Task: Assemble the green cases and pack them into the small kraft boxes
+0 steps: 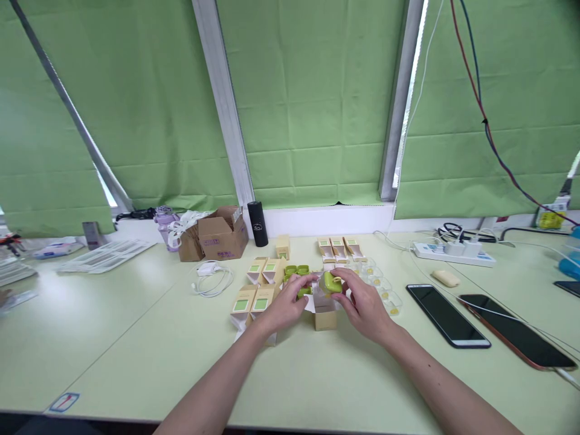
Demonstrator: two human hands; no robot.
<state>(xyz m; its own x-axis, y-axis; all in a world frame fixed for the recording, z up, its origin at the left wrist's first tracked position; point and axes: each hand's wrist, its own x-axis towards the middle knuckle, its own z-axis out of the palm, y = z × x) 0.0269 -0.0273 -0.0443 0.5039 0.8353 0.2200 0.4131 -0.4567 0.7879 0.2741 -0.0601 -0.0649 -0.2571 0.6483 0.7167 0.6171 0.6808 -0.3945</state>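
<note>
My right hand point(362, 302) pinches a small green case point(333, 282) with a pale strap loop, tilted above an open small cardboard box point(326, 319). My left hand point(289, 300) is at the box's left side, thumb and fingers stretched apart near its white flap point(310, 304). Whether the left fingertips touch the flap or the case, I cannot tell. Several green cases point(296, 269) lie just beyond my left hand, partly hidden by it. Clear plastic pieces with yellow spots point(393, 304) sit behind and right of my right hand.
Open boxes with green windows point(241, 305) stand left of my hands, more boxes point(339, 249) at the back. A black bottle point(258, 224), brown carton point(222, 234) and white cable point(212, 278) are farther left. Phones point(448, 315) and a power strip point(454, 254) lie right.
</note>
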